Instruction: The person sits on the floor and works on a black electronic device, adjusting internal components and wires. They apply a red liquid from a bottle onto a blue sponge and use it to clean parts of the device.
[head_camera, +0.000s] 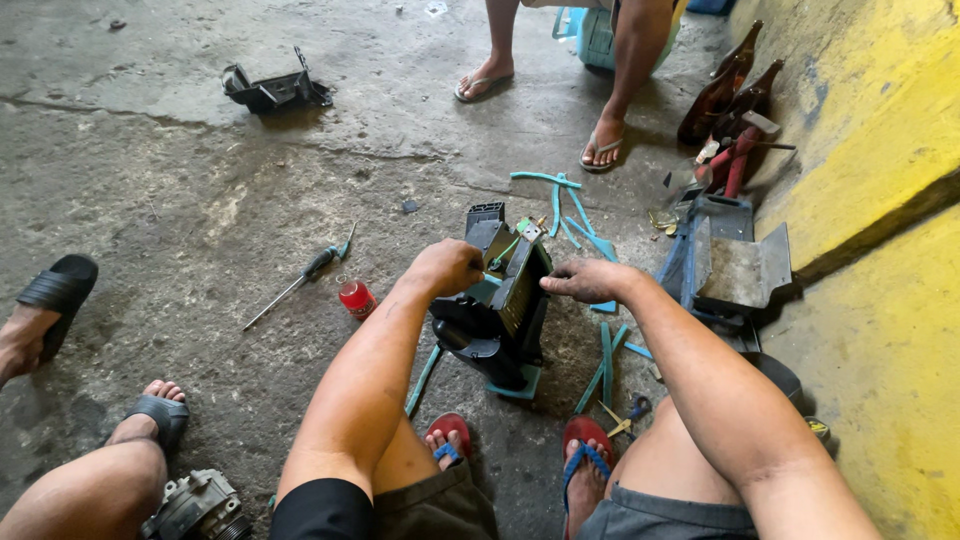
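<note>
Stained grey concrete floor (200, 200) carries everything, with a yellow wall (870, 150) running along its right edge. Near the middle stands the black blower housing (495, 310), upright on the floor between the person's two sandalled feet, teal foam strips (560, 200) scattered around it. Against the wall sit a blue metal box (725, 265) and brown bottles (725, 95); another black housing piece (272, 90) lies toward the far left. A screwdriver (300, 280) and small red cap (356, 298) lie left of the unit.

The left hand (445, 268) is curled into a closed grip at the housing's top left corner (what it pinches is hidden). The right hand (590, 280) rests fingers-down on the top right edge, its grip loosely closed on the rim.

This looks like stripping or opening the housing, both hands working its upper seam. Next likely calls for steadying the body while prying, perhaps with the screwdriver.
</note>
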